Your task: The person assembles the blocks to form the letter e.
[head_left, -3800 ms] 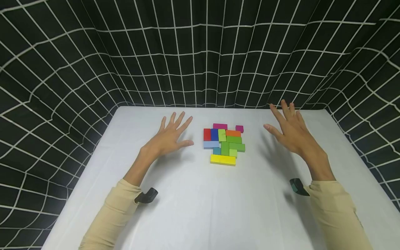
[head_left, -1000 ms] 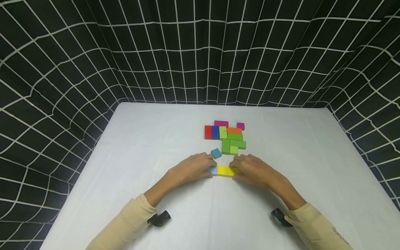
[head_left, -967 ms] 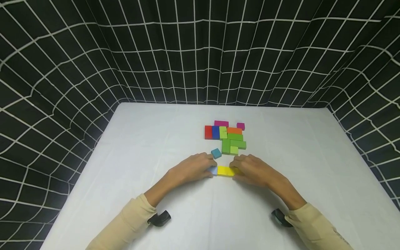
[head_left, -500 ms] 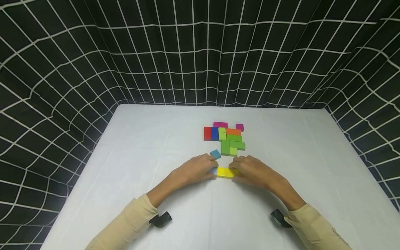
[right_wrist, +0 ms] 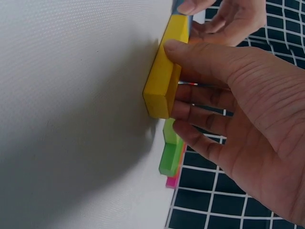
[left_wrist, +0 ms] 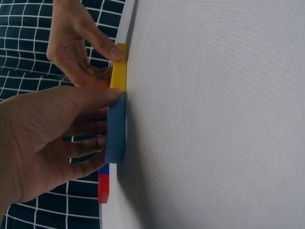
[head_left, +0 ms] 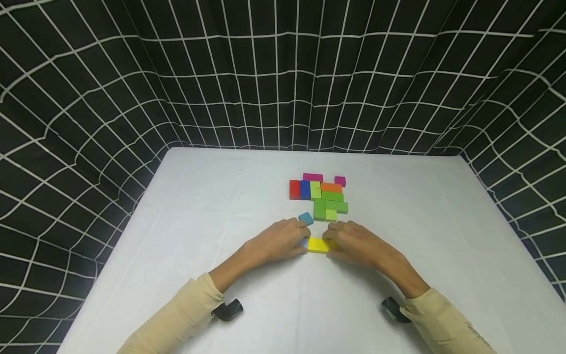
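Observation:
My left hand (head_left: 278,241) pinches a light blue block (left_wrist: 116,131) between thumb and fingers. With my right hand (head_left: 358,243) I pinch a longer yellow block (head_left: 317,245) near its right end. The two blocks lie on the table in one line, end to end, and appear to touch. In the head view, fingers cover most of the light blue block and the yellow one's right part. A small teal block (head_left: 306,218) sits turned at an angle just beyond my left fingertips.
Beyond the hands lies a flat cluster: a red block (head_left: 294,190), a blue block (head_left: 305,190), an orange block (head_left: 331,188), several green ones and a magenta block (head_left: 313,177). A magenta cube (head_left: 340,181) stands apart. Black gridded cloth (head_left: 283,88) surrounds the white table (head_left: 212,187).
Earlier both hands were spread above the table; now they grip the light blue and yellow blocks, brought together nearer me. The teal block has turned and left the cluster. The last second shows little motion.

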The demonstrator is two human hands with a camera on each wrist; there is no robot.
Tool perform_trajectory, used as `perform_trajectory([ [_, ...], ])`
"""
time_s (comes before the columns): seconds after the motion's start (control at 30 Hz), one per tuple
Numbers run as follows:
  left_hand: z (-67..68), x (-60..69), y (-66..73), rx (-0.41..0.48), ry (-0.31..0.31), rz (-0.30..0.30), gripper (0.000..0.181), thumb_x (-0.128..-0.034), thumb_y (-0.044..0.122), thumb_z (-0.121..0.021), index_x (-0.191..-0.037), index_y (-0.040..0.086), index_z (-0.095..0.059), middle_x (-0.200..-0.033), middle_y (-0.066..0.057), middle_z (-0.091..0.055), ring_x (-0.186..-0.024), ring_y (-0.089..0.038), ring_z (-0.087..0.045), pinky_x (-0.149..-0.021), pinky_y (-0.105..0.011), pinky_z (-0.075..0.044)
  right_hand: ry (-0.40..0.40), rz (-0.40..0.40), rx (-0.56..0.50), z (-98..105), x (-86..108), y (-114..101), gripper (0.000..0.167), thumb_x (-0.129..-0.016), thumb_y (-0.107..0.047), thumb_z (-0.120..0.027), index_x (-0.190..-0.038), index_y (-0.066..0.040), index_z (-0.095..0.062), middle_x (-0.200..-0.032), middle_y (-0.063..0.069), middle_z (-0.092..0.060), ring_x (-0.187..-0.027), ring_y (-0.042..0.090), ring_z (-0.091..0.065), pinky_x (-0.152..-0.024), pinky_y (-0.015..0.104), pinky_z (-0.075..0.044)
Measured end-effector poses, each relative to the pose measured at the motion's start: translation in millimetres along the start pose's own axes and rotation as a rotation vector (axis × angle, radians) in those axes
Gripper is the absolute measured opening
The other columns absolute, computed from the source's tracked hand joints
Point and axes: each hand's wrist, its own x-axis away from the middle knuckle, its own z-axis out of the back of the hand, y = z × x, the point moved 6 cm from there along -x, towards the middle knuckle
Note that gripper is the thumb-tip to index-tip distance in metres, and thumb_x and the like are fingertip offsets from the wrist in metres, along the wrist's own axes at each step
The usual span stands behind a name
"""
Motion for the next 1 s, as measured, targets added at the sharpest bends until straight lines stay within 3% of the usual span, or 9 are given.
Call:
perform_trajectory([
  [0.23,0.5,0.5,-0.1,0.001,-0.013,-0.020,0.034,-0.0968,0.036,-0.075,-0.121,0.013,-0.075,-0.108,0.002,-0.070,-0.090,-0.012,-0.056,-0.086,-0.026,-0.055,0.002,0.005,-0.029,0,0.8,1,0.032,-0.085,-0.023,-0.087,-0.113,-0.010,-0.078,-0.094,-0.002,-0.071,-0.080,0.008,-0.054,-0.079,0.030,-0.056],
  [0.37,5.8,-0.1,-3.1,0.029,-0.006,-0.018,0.048,-0.0976,0.046,-0.072,-0.133,0.013,-0.070,-0.125,0.000,-0.070,-0.111,-0.017,-0.062,-0.099,-0.033,-0.054,0.043,0.002,-0.044,5,1.9,5,0.029,-0.091,-0.022,-0.081,-0.116,-0.008,-0.077,-0.104,0.002,-0.073,-0.091,0.015,-0.065,-0.085,0.036,-0.059],
  [0.5,10.4,-6.3,-10.7,-0.013,-0.013,-0.001,0.054,-0.0998,0.049,-0.067,-0.140,0.013,-0.066,-0.140,-0.003,-0.065,-0.128,-0.022,-0.060,-0.111,-0.040,-0.051,0.091,-0.031,-0.037,10,0.5,16,0.030,-0.093,-0.018,-0.078,-0.120,-0.006,-0.076,-0.116,0.010,-0.072,-0.103,0.025,-0.070,-0.093,0.043,-0.061],
  [0.73,9.4,-18.6,-23.6,-0.011,-0.022,-0.003,0.050,-0.1012,0.043,-0.068,-0.139,0.011,-0.067,-0.143,-0.005,-0.065,-0.132,-0.020,-0.062,-0.115,-0.036,-0.051,0.053,-0.071,-0.049,7,-3.1,27,0.035,-0.093,-0.018,-0.078,-0.125,-0.005,-0.075,-0.125,0.014,-0.070,-0.110,0.030,-0.069,-0.100,0.047,-0.060],
  [1.0,8.3,-18.9,-28.4,0.016,-0.037,0.018,0.054,-0.1019,0.040,-0.067,-0.147,0.012,-0.061,-0.151,-0.005,-0.060,-0.142,-0.021,-0.057,-0.120,-0.039,-0.046,0.019,-0.112,-0.052,6,-3.0,29,0.039,-0.093,-0.021,-0.079,-0.129,-0.006,-0.073,-0.132,0.014,-0.067,-0.118,0.032,-0.066,-0.103,0.051,-0.058],
])
